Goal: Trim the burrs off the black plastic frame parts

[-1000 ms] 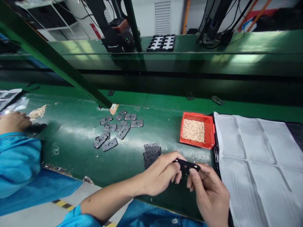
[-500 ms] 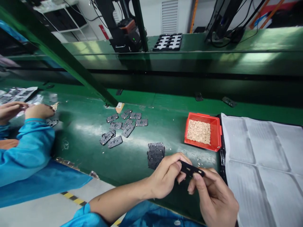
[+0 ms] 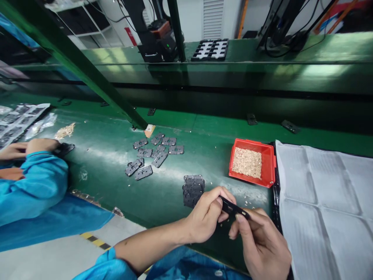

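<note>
Between my two hands, low over the green bench (image 3: 169,210), is a black plastic part (image 3: 230,207) with small pale slots, seen nearly edge-on. My left hand (image 3: 205,216) is closed on its left end, thumb on top. At the right end, my right hand (image 3: 262,239) pinches it between thumb and fingers. Just beyond my left hand lies a neat stack of black parts (image 3: 194,189). Farther left, several loose flat black parts (image 3: 159,159) with cut-outs are scattered in a group. A red bin (image 3: 266,165) of small beige pieces (image 3: 247,162) stands beyond my right hand.
To the right lies a white sheeted tray (image 3: 323,210) with a black edge. A slanted green post (image 3: 96,81) meets the bench. At left, a co-worker's blue sleeve (image 3: 48,179) and hands are near a beige pile (image 3: 65,131). More parts lie along the back strip.
My hands keep hold of the black part, which has shifted only slightly. The view has turned a little. The co-worker's hands have come lower, uncovering the beige pile.
</note>
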Tool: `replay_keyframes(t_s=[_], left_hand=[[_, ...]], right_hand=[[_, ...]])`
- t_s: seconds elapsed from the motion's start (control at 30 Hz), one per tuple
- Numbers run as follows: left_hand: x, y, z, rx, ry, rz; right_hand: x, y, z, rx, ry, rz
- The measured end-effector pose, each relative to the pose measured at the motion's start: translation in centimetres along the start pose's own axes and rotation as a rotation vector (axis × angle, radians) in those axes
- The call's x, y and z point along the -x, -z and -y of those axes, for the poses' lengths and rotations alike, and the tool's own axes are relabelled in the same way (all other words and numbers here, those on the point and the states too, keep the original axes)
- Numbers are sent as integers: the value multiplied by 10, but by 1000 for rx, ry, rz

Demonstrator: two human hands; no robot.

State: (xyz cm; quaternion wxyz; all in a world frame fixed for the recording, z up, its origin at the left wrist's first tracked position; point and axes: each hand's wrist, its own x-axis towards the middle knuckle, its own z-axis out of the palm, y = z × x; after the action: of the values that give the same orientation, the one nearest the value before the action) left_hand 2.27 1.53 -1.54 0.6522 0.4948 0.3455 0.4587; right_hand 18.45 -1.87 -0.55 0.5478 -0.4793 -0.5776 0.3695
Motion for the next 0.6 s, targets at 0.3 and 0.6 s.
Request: replay_keyframes(t_s=[0.3,0.6], left_hand=[[1,3,-6,24,34,60],[3,2,-3,42,62,-4]], right_hand=[[3,0,-3,-9,-60,-40],[4,0,2,-21,-103,-20]])
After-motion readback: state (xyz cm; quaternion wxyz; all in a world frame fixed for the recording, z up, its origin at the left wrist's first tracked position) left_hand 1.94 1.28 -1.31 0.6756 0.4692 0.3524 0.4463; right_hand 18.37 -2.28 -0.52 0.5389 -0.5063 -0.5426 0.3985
